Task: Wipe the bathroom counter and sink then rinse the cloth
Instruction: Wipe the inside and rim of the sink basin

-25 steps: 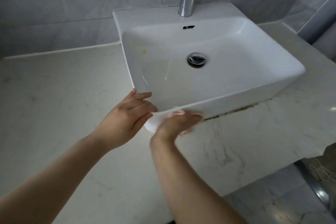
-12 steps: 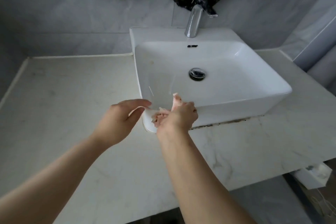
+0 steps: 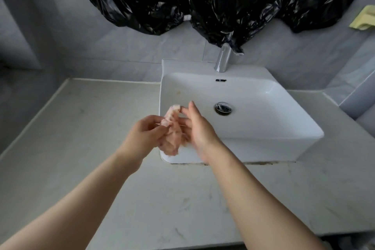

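Pinching small crumpled pink cloth (image 3: 171,138) with our left hand (image 3: 142,138); right hand (image 3: 198,128) touches it, grip unclear. Looks light, limp, maybe damp; we'd bunch it whole.

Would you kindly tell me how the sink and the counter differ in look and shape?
The sink is plain glossy white, while the counter is duller off-white with faint grey veining. The sink is a raised, hollowed rectangular basin with a metal drain; the counter is a flat slab beneath it. Both are pale, hard surfaces, and they meet at a dark, grimy seam.
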Tool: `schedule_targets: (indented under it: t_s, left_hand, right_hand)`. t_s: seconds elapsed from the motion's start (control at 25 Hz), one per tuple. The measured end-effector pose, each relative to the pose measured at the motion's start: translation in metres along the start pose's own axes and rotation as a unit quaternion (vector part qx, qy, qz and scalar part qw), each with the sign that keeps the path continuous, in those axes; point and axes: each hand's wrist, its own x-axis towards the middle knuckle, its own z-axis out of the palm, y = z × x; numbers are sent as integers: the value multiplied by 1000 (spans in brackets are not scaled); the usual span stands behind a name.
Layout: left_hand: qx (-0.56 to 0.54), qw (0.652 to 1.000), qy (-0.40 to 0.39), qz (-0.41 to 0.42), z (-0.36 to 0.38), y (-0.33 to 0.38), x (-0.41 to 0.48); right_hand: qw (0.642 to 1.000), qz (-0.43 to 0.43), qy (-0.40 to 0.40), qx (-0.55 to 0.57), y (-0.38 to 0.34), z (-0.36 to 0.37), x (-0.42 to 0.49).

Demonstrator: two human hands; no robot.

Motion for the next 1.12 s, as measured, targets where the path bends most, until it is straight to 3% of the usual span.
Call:
schedule_targets:
  t_s: [0.04,0.12,0.2,0.24,0.36,0.52,0.72,0.76,0.88,0.96,1.12]
  left_hand:
    - [-20,999,41,-11,-7,-4,-1]
    - [-54,990,122,-34,-17,-12,-5]
    - [-85,976,185,-80,-16,-22,-7]
    - [-103,964,218,-112,-12,-29,-6]
    - [-203,916,297,-177,14,-42,-5]
    - [-332,888,279,-151,65,-42,5]
    - [-338,826,403,-203,84,-71,38]
    - [-364,813,403,-209,88,-80,38]
    - [-415,820,326,-222,110,-73,33]
    - [-403,802,356,-260,117,-62,40]
    - [-437,726,442,-295,88,-134,97]
  right_hand:
    - [991,-27,59,-119,4,-13,8]
    - [907,-76,145,-387,11,-40,21]
    - [834,-27,94,-544,21,-60,30]
    - [818,9,66,-571,25,-65,32]
    - [817,27,46,-575,31,-71,38]
    - [809,-8,43,-586,34,-73,38]
    - [808,-20,42,-587,35,-73,39]
    - [806,-24,45,-589,35,-72,39]
    - [799,-45,51,-597,37,-72,40]
    - [795,-55,53,-601,38,-72,38]
    - [800,-60,48,-595,37,-72,36]
